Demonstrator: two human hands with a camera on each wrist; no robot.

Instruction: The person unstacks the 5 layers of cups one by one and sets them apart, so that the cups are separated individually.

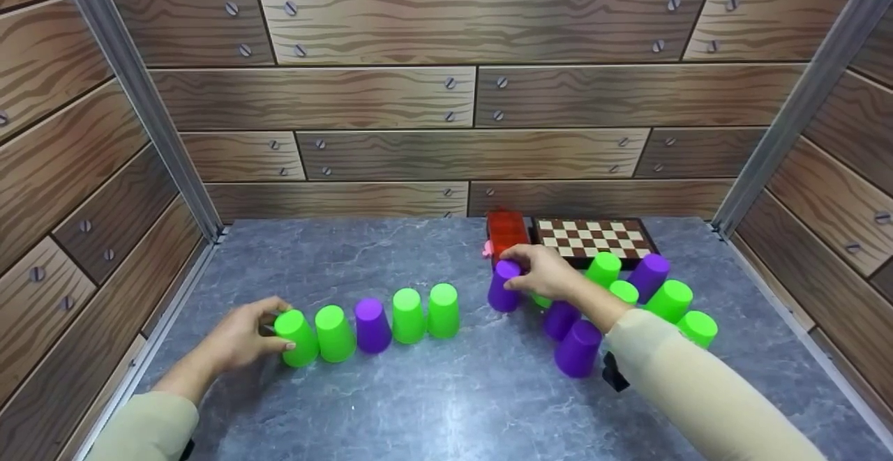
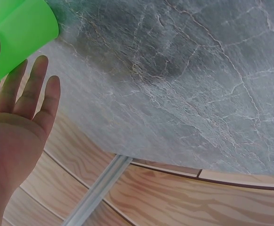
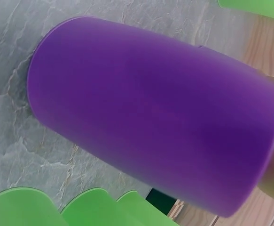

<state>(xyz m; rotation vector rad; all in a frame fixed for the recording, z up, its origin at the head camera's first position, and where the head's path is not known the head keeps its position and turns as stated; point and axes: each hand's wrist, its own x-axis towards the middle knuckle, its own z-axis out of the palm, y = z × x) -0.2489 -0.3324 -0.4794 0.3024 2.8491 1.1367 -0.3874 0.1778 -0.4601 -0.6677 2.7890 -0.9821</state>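
Observation:
Upside-down plastic cups stand in a row on the left half of the table. My left hand (image 1: 241, 335) is at the row's left end, its thumb and index finger around the leftmost green cup (image 1: 296, 339). In the left wrist view the other fingers (image 2: 33, 89) extend loosely beside that cup. Right of it come another green cup (image 1: 335, 335), a purple cup (image 1: 373, 327) and two more green cups (image 1: 409, 318). My right hand (image 1: 548, 273) grips a purple cup (image 1: 504, 288) near its upturned base, between the row and a cluster of cups.
Several green and purple cups (image 1: 578, 349) stand clustered at the right, partly behind my right forearm. A red box (image 1: 507, 229) and a checkered board (image 1: 593, 239) lie at the back, a small pink thing (image 1: 488, 249) beside the box. Wood-patterned walls (image 1: 446, 98) enclose the table.

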